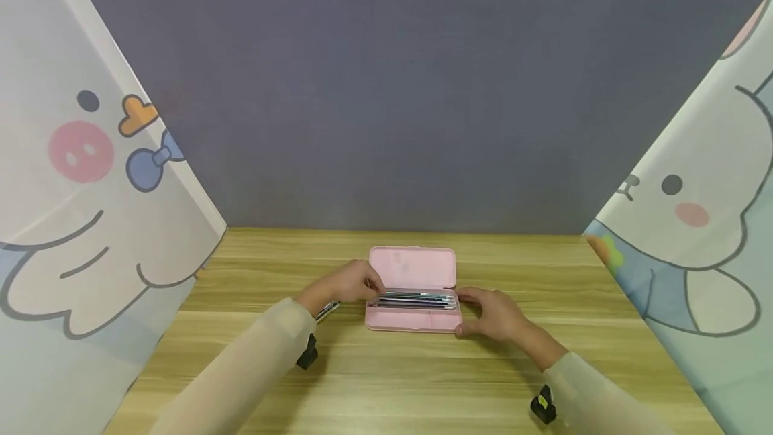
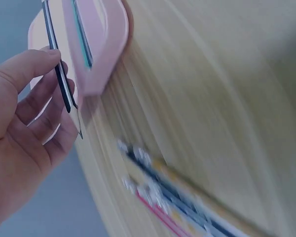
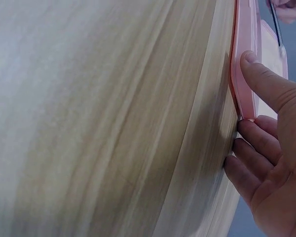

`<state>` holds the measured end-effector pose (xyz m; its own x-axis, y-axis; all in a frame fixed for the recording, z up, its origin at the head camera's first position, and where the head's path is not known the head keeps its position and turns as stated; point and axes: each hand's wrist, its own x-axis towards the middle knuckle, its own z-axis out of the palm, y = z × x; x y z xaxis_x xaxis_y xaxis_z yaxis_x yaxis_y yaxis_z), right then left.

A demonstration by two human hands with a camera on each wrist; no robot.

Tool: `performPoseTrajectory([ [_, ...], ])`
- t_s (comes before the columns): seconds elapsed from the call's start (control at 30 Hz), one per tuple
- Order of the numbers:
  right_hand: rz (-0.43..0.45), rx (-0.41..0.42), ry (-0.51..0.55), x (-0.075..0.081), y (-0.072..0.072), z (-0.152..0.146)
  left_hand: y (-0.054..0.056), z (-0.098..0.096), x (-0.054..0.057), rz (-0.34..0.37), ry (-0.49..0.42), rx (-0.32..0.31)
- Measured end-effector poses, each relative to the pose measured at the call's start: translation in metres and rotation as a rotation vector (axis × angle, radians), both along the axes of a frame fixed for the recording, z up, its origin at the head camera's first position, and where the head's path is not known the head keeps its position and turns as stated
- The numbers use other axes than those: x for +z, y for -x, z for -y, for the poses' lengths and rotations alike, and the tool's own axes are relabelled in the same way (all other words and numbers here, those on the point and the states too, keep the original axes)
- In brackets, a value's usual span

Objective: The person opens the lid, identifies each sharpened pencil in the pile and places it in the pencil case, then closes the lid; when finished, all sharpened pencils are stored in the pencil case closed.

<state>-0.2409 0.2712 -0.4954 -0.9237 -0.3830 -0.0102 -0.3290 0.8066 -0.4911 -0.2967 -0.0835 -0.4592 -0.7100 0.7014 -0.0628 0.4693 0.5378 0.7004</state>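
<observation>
A pink pencil case [image 1: 398, 319] lies on the table with its lid [image 1: 413, 268] raised at the back. Several pencils [image 1: 417, 301] lie lengthwise in its rear compartment; the front compartments look bare. My left hand [image 1: 351, 280] is above the case's left end. Between thumb and fingers it pinches a dark, light-striped pencil [image 2: 61, 79], whose sharpened point sticks out past the fingers in the left wrist view. At the opposite end, my right hand [image 1: 496, 314] holds the case, its thumb [image 3: 259, 74] against the side and its fingers around the end corner.
More pencils [image 2: 172, 197], several with pale ends, lie on the wooden table [image 1: 386, 381] beside my left wrist. A grey panel [image 1: 398, 99] rises behind the table. Cartoon-printed panels stand at the left [image 1: 36, 119] and right [image 1: 718, 153].
</observation>
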Motion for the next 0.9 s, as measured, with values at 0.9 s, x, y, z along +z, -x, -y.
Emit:
performPoseTrajectory([
  [0.9,0.031,-0.029,-0.014,-0.001,0.001,0.002,0.001,-0.067,-0.017,-0.16,0.224,-0.02],
])
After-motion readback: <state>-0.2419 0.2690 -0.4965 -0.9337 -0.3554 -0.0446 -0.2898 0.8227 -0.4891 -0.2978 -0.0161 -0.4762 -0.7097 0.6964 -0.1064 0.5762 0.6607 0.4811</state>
